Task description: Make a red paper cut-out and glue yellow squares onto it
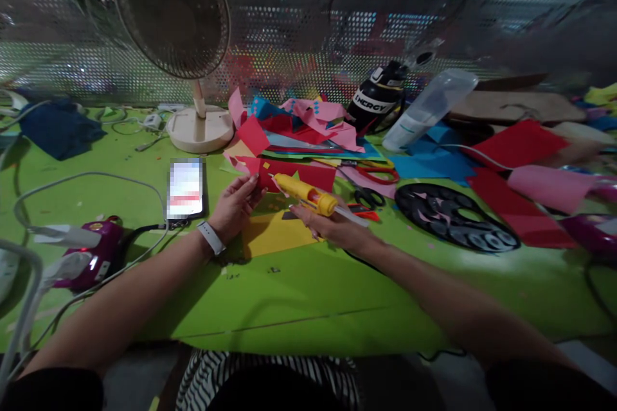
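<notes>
My right hand (321, 221) grips a yellow glue gun (308, 194), with a pale glue stick poking out of its back end. The gun's nozzle points left, close to the fingers of my left hand (240, 202). That left hand, with a white band on the wrist, pinches the edge of a piece of red paper (315, 174). A small yellow paper square (266, 166) shows on the red near my fingertips. Whether the nozzle touches the paper, I cannot tell. Under both hands lies a yellow sheet (270, 236) on the green table.
A fan (200, 128), a phone (186, 189) and purple power sockets (99, 253) with loose cables stand left. Coloured paper scraps (308, 122) are heaped behind. Rightward are scissors (370, 198), a black palette (456, 218), a dark bottle (376, 99) and a clear bottle (431, 109).
</notes>
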The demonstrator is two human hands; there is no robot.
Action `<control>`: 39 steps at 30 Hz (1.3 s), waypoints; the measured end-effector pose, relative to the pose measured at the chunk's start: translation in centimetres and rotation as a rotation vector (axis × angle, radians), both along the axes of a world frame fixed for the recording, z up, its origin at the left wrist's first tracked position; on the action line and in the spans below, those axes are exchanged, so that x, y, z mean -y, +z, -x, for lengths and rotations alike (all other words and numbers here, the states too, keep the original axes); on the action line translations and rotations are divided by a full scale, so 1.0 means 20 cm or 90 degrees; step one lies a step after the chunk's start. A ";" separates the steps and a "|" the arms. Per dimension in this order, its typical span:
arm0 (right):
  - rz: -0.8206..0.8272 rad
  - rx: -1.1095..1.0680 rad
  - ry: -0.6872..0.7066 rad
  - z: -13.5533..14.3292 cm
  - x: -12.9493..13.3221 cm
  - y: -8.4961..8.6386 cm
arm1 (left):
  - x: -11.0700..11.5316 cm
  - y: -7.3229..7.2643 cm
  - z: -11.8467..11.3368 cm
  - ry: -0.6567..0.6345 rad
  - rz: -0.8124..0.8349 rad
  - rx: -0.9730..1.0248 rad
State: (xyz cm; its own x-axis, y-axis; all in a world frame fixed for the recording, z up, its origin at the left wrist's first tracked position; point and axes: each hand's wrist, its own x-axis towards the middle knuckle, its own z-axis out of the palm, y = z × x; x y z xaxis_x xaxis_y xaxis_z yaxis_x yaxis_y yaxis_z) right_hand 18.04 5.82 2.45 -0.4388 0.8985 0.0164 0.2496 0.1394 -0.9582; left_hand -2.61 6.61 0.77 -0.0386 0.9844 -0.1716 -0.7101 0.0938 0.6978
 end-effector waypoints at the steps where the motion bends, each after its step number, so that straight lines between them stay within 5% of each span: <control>1: 0.000 0.000 0.002 0.00 0.00 0.00 | 0.00 0.00 0.00 -0.002 -0.002 0.000; 39: 0.013 0.023 -0.014 0.01 0.03 0.03 | 0.01 0.01 -0.01 0.001 -0.009 -0.001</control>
